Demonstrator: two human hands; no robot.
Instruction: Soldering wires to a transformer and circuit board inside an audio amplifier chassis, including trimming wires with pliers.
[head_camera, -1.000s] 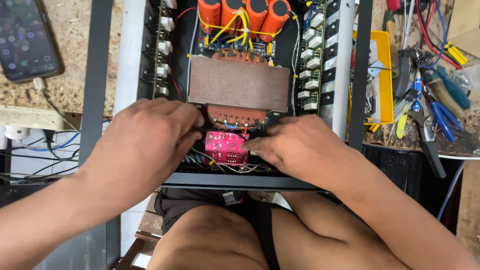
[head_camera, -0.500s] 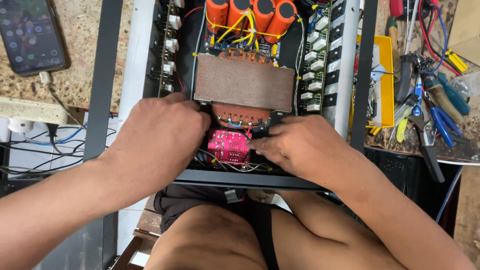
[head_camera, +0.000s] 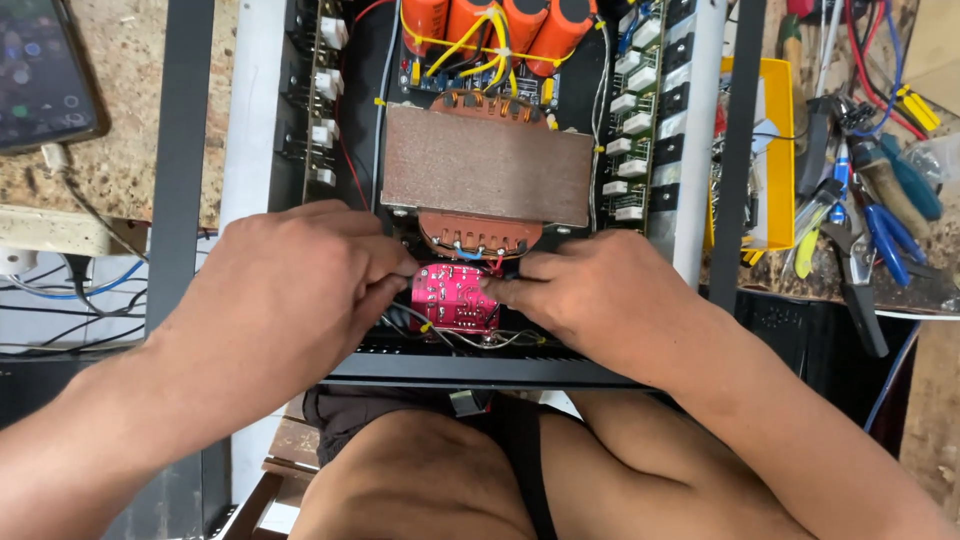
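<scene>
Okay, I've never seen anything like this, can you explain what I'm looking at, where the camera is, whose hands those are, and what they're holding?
The camera sits on a person's head and looks down, so you see their own two bare hands and their knees below. In front of them is an open black metal electronics chassis. Inside it are a large brown block transformer, orange cylindrical capacitors with yellow wires, and rows of small white parts along both sides. The left hand and right hand both pinch a small pink circuit board at the chassis's near edge, one on each side. On the worktop to the right lie pliers and screwdrivers beside a yellow plastic tray. A dark smartphone lies at upper left.
</scene>
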